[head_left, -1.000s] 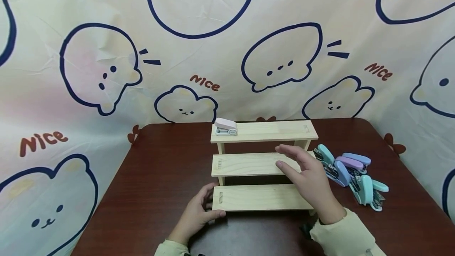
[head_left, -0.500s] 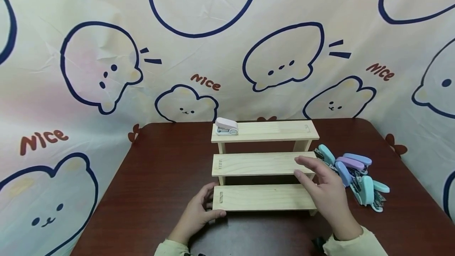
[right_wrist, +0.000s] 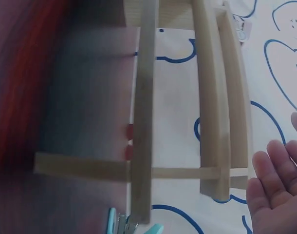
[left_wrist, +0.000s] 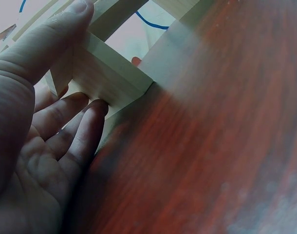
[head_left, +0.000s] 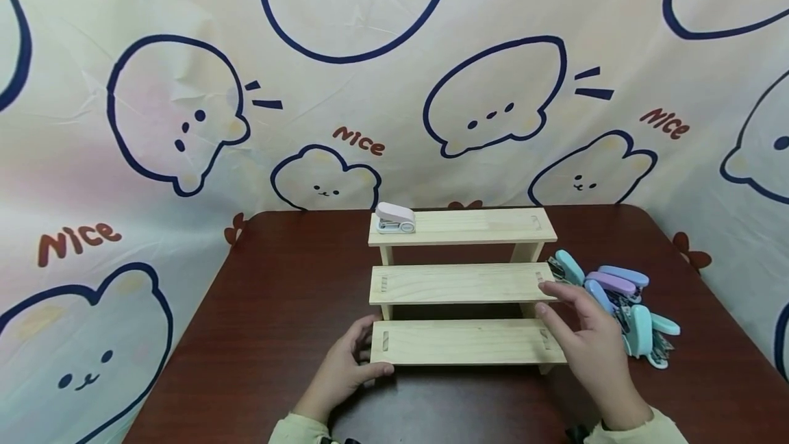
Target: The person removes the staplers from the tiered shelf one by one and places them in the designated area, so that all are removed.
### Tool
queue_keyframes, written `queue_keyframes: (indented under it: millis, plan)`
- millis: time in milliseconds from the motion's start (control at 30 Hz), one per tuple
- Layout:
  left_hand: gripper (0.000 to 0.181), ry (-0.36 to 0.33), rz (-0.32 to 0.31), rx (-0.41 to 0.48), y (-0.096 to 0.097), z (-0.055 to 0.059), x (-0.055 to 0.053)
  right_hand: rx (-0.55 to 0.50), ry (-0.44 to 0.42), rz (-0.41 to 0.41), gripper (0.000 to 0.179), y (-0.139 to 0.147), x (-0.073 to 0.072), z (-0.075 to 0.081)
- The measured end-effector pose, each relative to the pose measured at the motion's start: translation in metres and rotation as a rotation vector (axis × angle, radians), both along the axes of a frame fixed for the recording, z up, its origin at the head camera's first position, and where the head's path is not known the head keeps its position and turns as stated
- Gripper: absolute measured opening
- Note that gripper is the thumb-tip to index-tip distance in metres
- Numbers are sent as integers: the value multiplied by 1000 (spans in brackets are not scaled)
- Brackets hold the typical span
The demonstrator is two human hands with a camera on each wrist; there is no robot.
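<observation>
A three-tiered wooden shelf [head_left: 456,342] stands on the dark table. My left hand [head_left: 342,370] grips the left end of its lowest board, thumb at the front corner. In the left wrist view, the fingers [left_wrist: 80,131] touch the wooden side panel [left_wrist: 104,73]. My right hand [head_left: 592,344] is near the right ends of the lower two boards, fingers loosely bent and holding nothing. On the top board's left end sits a small white stapler [head_left: 396,218]. To the right of the shelf lies a pile of staplers [head_left: 641,331] in mint, blue and purple, partly behind my right hand.
The dark reddish-brown table [head_left: 277,293] extends on both sides of the shelf. A pale cloth backdrop [head_left: 345,101] with blue-outlined cartoon figures hangs behind and around it. In the right wrist view, parts of mint staplers [right_wrist: 157,229] show beyond the shelf's end.
My right hand has moved right and slightly toward me, from over the middle board to the shelf's right end. The left hand keeps its place on the shelf.
</observation>
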State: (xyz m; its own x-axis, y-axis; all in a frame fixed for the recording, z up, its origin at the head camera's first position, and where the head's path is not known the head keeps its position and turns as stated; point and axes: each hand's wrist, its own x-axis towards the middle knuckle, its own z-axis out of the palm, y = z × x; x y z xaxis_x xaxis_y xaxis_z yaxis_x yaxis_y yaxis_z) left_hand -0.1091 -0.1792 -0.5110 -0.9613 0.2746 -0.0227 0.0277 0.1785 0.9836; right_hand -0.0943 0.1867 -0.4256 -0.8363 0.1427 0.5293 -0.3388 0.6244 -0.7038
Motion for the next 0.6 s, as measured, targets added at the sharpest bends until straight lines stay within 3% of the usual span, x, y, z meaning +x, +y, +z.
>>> queue_keyframes:
  millis: [400, 600]
  plan:
    - [84, 9, 7, 0, 0, -2, -1, -48, -68, -114, 29, 21, 5, -7]
    - [85, -3, 2, 5, 0, -2, 0, 5, -77, -159, 31, 34, 9, -13]
